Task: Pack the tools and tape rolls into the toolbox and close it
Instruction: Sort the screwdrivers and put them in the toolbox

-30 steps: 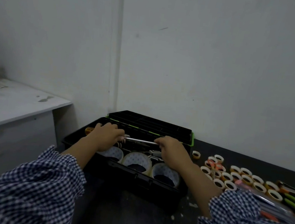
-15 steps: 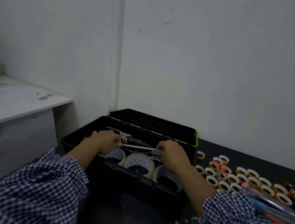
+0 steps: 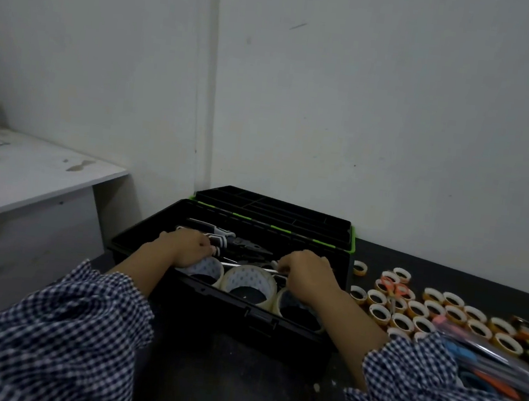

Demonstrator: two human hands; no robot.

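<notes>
The black toolbox (image 3: 236, 316) with green trim stands open on the dark table, its lid (image 3: 275, 213) tipped back against the wall. Three large clear tape rolls (image 3: 249, 279) sit along its front wall, and pliers (image 3: 247, 249) with black-and-white handles lie behind them. Both hands are inside the box. My left hand (image 3: 185, 249) grips the handle end of a screwdriver, and my right hand (image 3: 306, 269) holds the other end of its thin metal shaft (image 3: 242, 266), which lies level just above the rolls.
Several small yellow tape rolls (image 3: 422, 309) lie on the table right of the box, with orange scissors (image 3: 393, 289) among them. Pens and green-handled tools (image 3: 502, 356) lie at the far right. A white desk (image 3: 29, 173) stands to the left, a wall behind.
Both hands have lowered the screwdriver from above the box down into it, level with the large tape rolls. The pliers behind are now uncovered.
</notes>
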